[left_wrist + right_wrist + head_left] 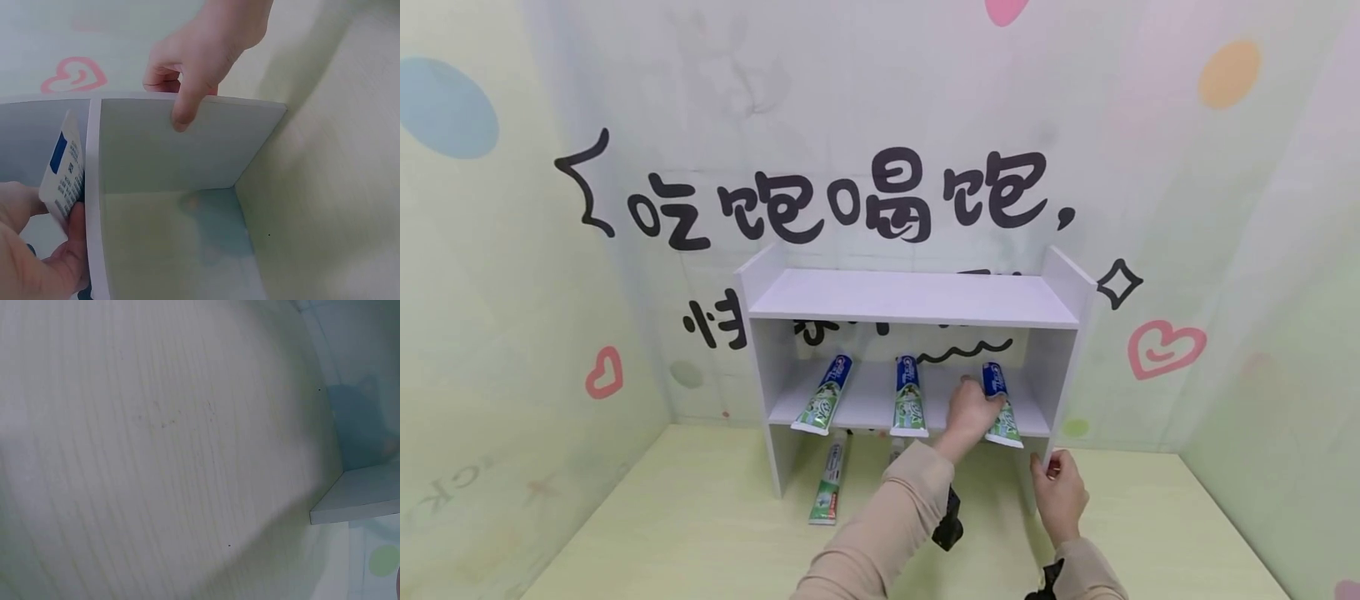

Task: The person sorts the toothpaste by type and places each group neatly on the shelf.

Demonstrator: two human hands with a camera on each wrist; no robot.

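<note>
My left hand (972,414) holds the rightmost toothpaste tube (995,380), which is blue and green, on the middle board of a white shelf rack (917,298). The left wrist view shows the fingers around this tube's printed back (65,175), close to the rack's side panel. My right hand (1062,493) pinches the front edge of the right side panel, low down, thumb on the inner face (169,144). Two similar toothpaste tubes, one at left (826,402) and one in the middle (909,402), lie on the same board with their ends toward me.
Under the middle board, a green and grey toothpaste tube (829,483) lies on the table (662,517), and part of another tube (897,450) shows beside it. Printed walls enclose the table. The right wrist view shows the tabletop (156,456) and a panel end (350,506).
</note>
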